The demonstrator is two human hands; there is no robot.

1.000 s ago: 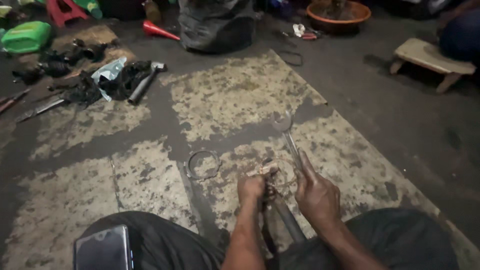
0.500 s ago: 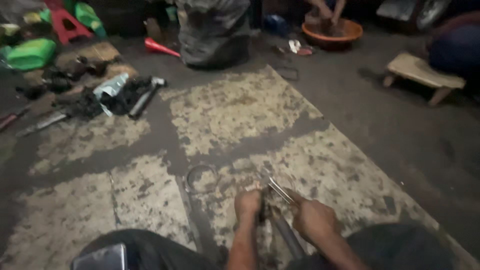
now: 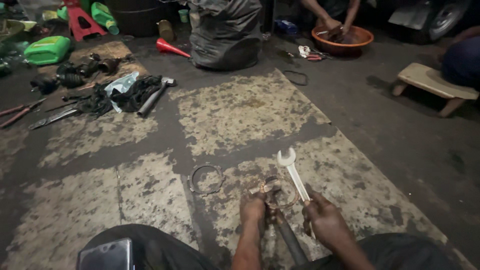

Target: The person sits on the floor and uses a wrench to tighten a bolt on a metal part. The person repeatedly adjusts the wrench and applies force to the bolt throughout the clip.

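Note:
My left hand [image 3: 253,209] grips the top of a dark metal shaft [image 3: 287,236] that stands between my knees, just below its rusty joint head [image 3: 271,186]. My right hand [image 3: 325,221] holds a silver open-ended wrench [image 3: 293,173], jaw pointing up and away, right beside the joint head. A thin rusty ring lies around the joint on the floor. A notched metal ring [image 3: 205,179] lies flat on the stained floor to the left of my left hand.
A hammer [image 3: 155,96], black rags, pliers [image 3: 19,113] and dark parts lie at the far left with green oil jugs [image 3: 47,50] and a red funnel [image 3: 171,47]. A dark sack [image 3: 225,32] stands behind. Another person's hands are in an orange basin [image 3: 342,41]. A wooden stool [image 3: 432,85] stands right. A phone [image 3: 106,255] rests on my lap.
The view has tilted up. My right hand has raised the wrench so it now stands more upright beside the joint head. My left hand keeps its hold on the shaft.

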